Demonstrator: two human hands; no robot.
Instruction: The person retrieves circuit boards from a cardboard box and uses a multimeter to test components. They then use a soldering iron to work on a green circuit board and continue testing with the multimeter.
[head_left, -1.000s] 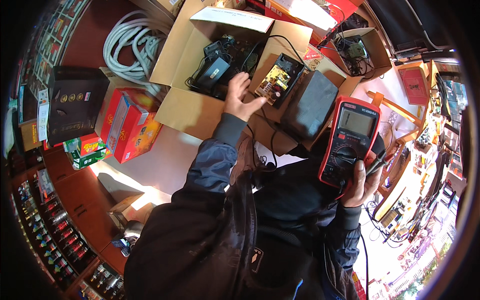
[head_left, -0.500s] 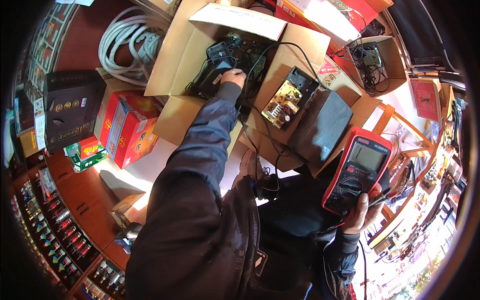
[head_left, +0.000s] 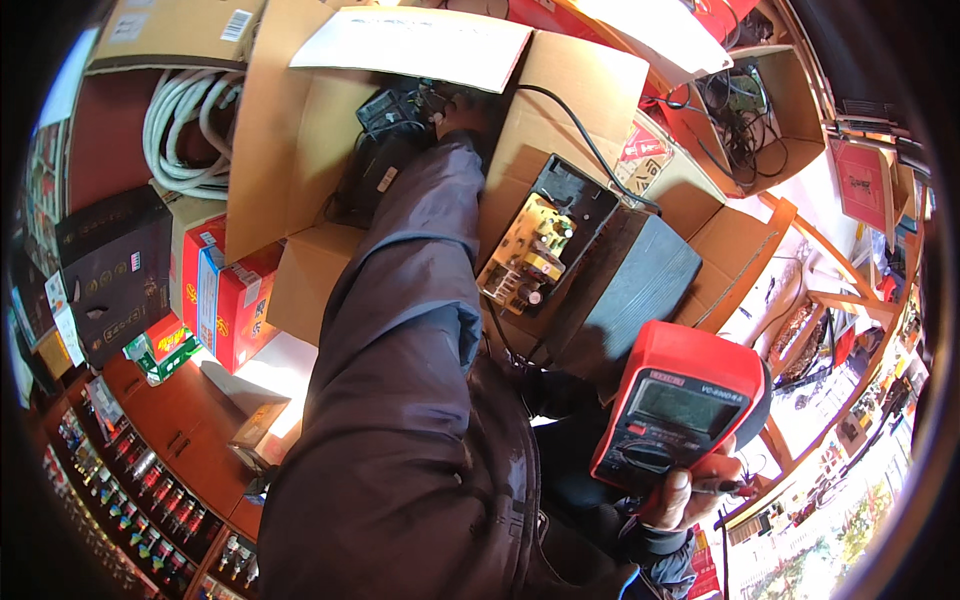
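Note:
Deep in an open cardboard box (head_left: 275, 150), my left hand (head_left: 460, 117) reaches among dark electronic parts and cables. Its fingers are in shadow, and what they touch is unclear. Beside its wrist lies a black device casing (head_left: 378, 180); a small black unit (head_left: 390, 108) is at its fingertips. My right hand (head_left: 680, 500) grips a red-and-black digital multimeter (head_left: 680, 400), with the display facing up. A dark test probe (head_left: 712, 487) also sits between its fingers. Left of the multimeter, a yellowish circuit board (head_left: 535, 250) rests in an opened black case (head_left: 585, 190).
A dark block-like case (head_left: 630, 285) leans beside the circuit board. Coiled white hose (head_left: 185, 140), a red carton (head_left: 235, 300) and a black box (head_left: 115, 270) stand on the left. Another cardboard box (head_left: 800, 125) of cables is at far right, near a wooden frame (head_left: 835, 255).
My left hand has gone deeper into the box, away from the black casing. The multimeter has moved down and left, and its display, which showed a digit, looks dark.

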